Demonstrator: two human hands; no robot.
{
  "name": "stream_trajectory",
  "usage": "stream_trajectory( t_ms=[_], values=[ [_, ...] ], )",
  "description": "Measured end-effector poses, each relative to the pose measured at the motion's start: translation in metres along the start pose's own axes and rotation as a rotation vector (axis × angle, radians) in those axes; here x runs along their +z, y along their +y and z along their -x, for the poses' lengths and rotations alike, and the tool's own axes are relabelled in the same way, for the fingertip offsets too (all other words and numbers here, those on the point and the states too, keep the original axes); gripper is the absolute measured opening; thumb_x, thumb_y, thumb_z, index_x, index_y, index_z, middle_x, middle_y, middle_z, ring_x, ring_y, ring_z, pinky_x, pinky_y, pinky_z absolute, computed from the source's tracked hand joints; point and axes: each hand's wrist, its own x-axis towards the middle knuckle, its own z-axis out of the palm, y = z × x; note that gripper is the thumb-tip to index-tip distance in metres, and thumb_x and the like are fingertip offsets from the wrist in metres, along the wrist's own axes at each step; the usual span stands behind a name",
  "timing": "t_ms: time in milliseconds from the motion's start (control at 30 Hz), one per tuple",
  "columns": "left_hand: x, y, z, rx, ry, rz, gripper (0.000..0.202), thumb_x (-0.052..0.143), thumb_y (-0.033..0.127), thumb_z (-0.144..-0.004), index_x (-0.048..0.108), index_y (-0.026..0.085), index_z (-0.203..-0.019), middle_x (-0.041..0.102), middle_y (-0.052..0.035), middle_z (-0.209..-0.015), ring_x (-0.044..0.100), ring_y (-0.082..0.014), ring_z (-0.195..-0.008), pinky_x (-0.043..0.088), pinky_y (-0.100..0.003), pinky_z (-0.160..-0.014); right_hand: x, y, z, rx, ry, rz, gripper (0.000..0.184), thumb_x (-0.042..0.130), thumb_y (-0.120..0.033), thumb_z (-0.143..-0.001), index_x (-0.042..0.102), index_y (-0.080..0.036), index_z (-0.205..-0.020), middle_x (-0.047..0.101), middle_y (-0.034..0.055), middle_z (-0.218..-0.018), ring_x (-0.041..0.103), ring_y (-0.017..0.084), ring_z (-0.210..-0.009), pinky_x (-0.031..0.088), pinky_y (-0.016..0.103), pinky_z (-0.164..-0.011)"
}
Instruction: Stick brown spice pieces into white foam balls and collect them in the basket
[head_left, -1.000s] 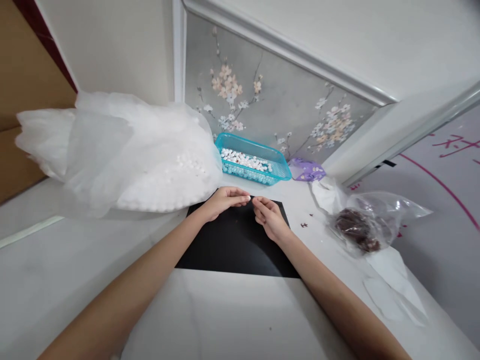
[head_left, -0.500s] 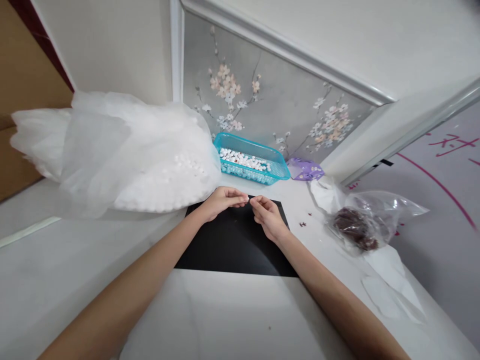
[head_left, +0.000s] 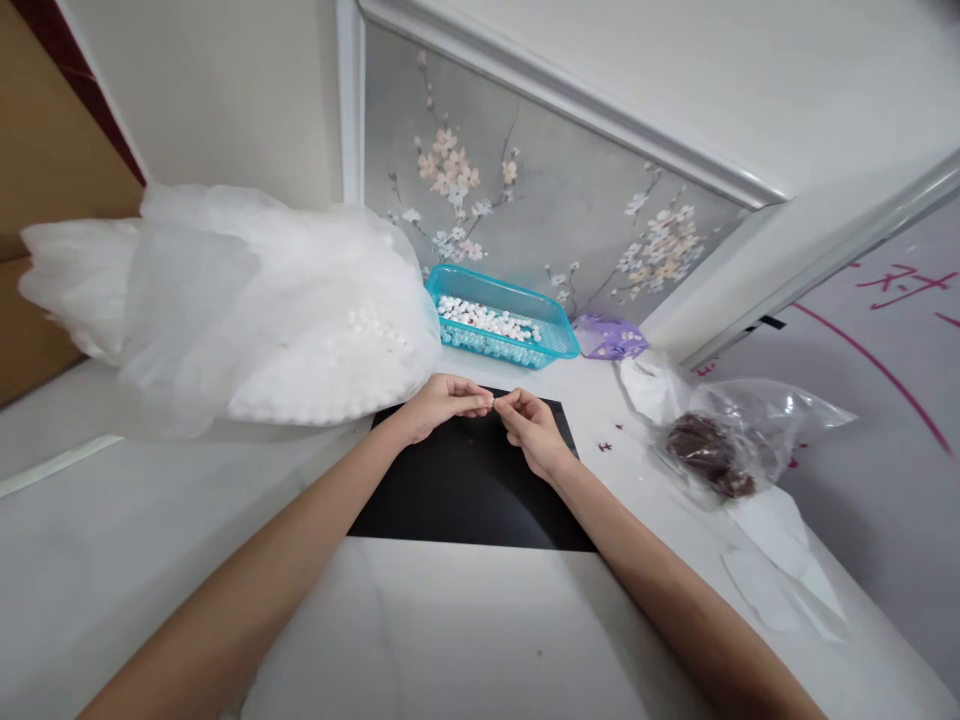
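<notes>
A white tabletop (head_left: 465, 640) sits in the corner of a room, backed by a grey wall panel (head_left: 525, 220) painted with pale blossom branches. On the tabletop, in the middle, lies a black mat (head_left: 465, 490), and both of the person's bare hands meet above its far edge. The left hand (head_left: 439, 402) comes in from the left with its fingers (head_left: 480, 400) curled and pinched together at the tips; the right hand (head_left: 534, 430) comes in from the right with its fingers (head_left: 506, 402) pinched the same way, so the two sets of fingertips touch. Whatever they grip between them is too small to make out. Just to the left of the hands, on the tabletop, slumps a large white translucent bag (head_left: 247, 300) filled with small white beads, its near edge touching the mat's far left corner. Beyond the hands, against the wall panel, stands a turquoise plastic basket (head_left: 559, 335) holding more white beads. Just right of the basket lies a small purple patterned pouch (head_left: 611, 338). Farther right, well apart from the hands, a clear plastic bag (head_left: 750, 430) holds a clump of dark brown pieces, and a few dark specks (head_left: 604, 446) lie on the tabletop between that bag and the mat.
</notes>
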Motion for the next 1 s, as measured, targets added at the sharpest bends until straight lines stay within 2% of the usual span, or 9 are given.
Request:
stream_trajectory(
  t_ms=[400, 733, 900, 1000],
  values=[
    [0.0008, 0.0017, 0.0, -0.017, -0.03, -0.012, 0.028, 0.074, 0.033, -0.063, 0.071, 0.013, -0.083, 0.07, -0.0058, -0.077, 0.061, -0.0131, -0.073, 0.046, -0.03, -0.078, -0.0001, -0.0016, 0.0023, 0.013, 0.006, -0.021, 0.032, 0.072, -0.04, -0.066, 0.05, -0.017, -0.07, 0.03, -0.0106, -0.05, 0.018, 0.001, -0.04, 0.011, 0.017, -0.037],
    [0.0019, 0.0003, -0.0022, -0.004, 0.016, -0.027, 0.029, 0.073, 0.035, -0.064, 0.07, 0.015, -0.084, 0.07, -0.0054, -0.079, 0.061, -0.014, -0.076, 0.046, -0.03, -0.077, 0.0005, -0.0007, 0.0018, 0.001, 0.074, -0.05, 0.029, 0.071, -0.038, -0.067, 0.052, -0.017, -0.07, 0.029, -0.01, -0.053, 0.017, 0.001, -0.04, 0.012, 0.016, -0.035],
    [0.0044, 0.0026, -0.0015, -0.008, 0.023, -0.017, 0.028, 0.072, 0.036, -0.065, 0.07, 0.015, -0.083, 0.07, -0.0053, -0.08, 0.061, -0.014, -0.077, 0.046, -0.03, -0.079, 0.0024, -0.0004, 0.0044, -0.05, 0.118, -0.068, 0.025, 0.071, -0.036, -0.067, 0.057, -0.017, -0.078, 0.032, -0.0092, -0.056, 0.018, 0.0, -0.039, 0.012, 0.016, -0.034],
    [0.005, 0.0035, -0.0013, -0.012, 0.024, -0.019, 0.028, 0.071, 0.038, -0.066, 0.07, 0.015, -0.082, 0.07, -0.0047, -0.078, 0.061, -0.0134, -0.076, 0.046, -0.03, -0.079, 0.0029, 0.0021, 0.0051, -0.124, 0.174, 0.027, 0.027, 0.072, -0.034, -0.066, 0.061, -0.019, -0.085, 0.034, -0.0083, -0.057, 0.024, 0.001, -0.041, 0.014, 0.017, -0.034]
  ],
)
